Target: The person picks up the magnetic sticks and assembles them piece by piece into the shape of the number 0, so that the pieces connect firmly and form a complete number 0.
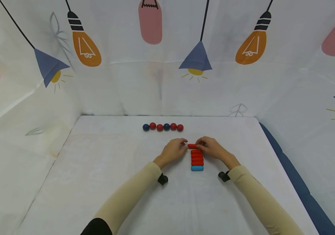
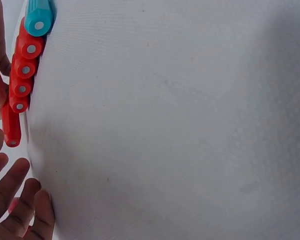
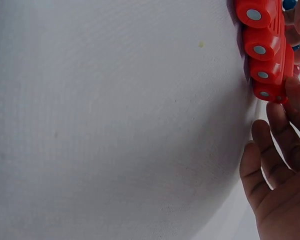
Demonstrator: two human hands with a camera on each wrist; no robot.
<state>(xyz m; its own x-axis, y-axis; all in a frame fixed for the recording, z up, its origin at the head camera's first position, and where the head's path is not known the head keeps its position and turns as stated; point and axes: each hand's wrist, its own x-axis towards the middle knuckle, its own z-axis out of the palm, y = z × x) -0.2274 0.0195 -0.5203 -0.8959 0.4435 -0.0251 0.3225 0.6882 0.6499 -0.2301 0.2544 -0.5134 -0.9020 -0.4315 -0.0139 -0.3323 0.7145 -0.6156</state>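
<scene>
Red rod (image 1: 191,146) | R hand (image 1: 212,148) – pinching it | L hand (image 1: 173,150) – spread, nr lt end

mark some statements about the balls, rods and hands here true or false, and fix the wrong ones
1. Six balls lie in a row. True.
2. Most of the balls are blue. False: four are red, two blue.
3. The right hand pinches a red rod. True.
4. The light-blue rod is the rod nearest the person. True.
5. The balls lie nearer the person than the rods. False: they lie farther away.
</scene>
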